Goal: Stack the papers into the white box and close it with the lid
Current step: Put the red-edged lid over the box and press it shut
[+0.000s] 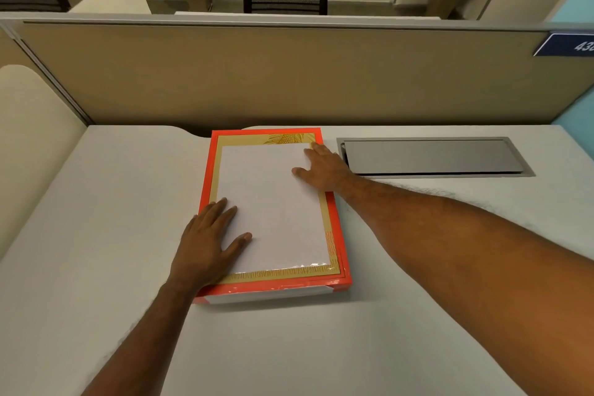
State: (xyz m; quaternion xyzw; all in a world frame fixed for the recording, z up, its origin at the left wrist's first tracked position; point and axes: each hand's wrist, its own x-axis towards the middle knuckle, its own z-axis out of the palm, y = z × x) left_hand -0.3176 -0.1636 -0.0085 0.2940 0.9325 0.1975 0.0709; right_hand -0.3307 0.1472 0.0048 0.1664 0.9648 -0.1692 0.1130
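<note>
Two bare forearms come in from the near edge over a wide, empty stretch of white bench (96, 219). Left hand (205, 238) lies flat, fingers spread, palm over the near-left corner of the box (273, 294), fingertips on the white paper (273, 202); grip apart, clamped on nothing. Right hand (324, 167) lies flat on the far-right corner, fingers splayed and pointing left, index tip at the paper's far-right corner; also apart, pressing rather than holding.

Box sits mid-bench, long side running away from the viewer, slightly skewed. Orange rim (205, 183) frames a tan patterned border, with the paper squared inside it and tight to the left side. White front wall shows below the orange near edge. Can't tell if the orange frame is the lid or the box rim.

Room left and near is free. Just right of the box's far end, a grey metal cable hatch (434, 156) sits flush in the bench. Far edge of the box stops just short of the beige partition (289, 74).
</note>
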